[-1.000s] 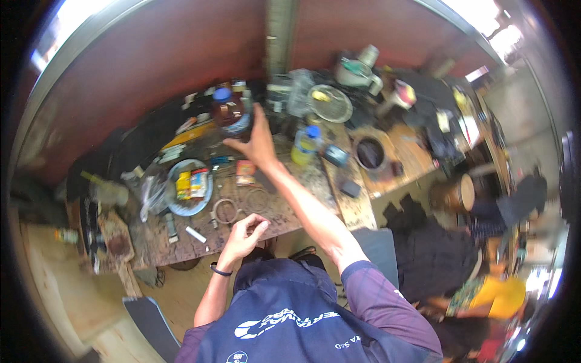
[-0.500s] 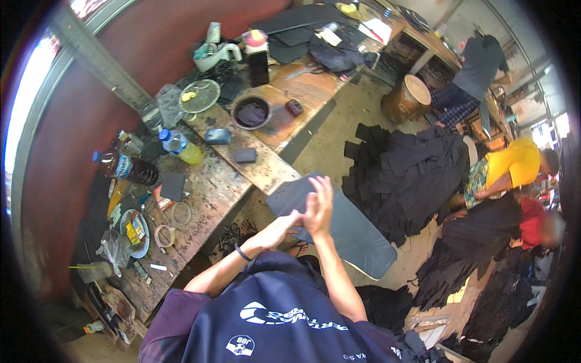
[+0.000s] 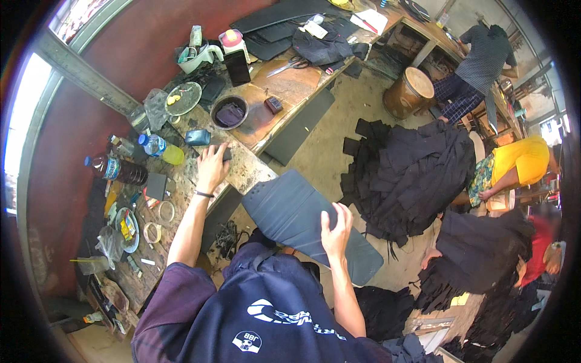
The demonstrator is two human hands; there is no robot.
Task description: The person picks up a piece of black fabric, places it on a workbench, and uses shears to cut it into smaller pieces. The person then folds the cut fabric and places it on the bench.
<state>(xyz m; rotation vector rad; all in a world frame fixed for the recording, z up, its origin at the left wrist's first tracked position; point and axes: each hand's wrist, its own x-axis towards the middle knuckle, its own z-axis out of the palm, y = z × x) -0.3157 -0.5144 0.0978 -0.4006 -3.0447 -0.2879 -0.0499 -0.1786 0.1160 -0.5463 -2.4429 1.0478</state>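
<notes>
A long dark grey panel with a rounded end slants from the bench corner out over the floor in front of me. My right hand rests on top of it, thumb and fingers apart. On the bench my left hand has its fingers around a small dark block, which they partly cover. Just beyond that hand lies a blue block-shaped item. A dark bowl with dark contents stands farther back, with a small dark red box to its right.
Bottles, a plate and tape rolls crowd the stained wooden bench. Scissors lie farther back. A large heap of dark pieces covers floor to the right, near a drum and other people.
My left hand has left my right hand and the panel, reaching left to the small dark block. My right hand has opened out onto the panel. The view has shifted slightly.
</notes>
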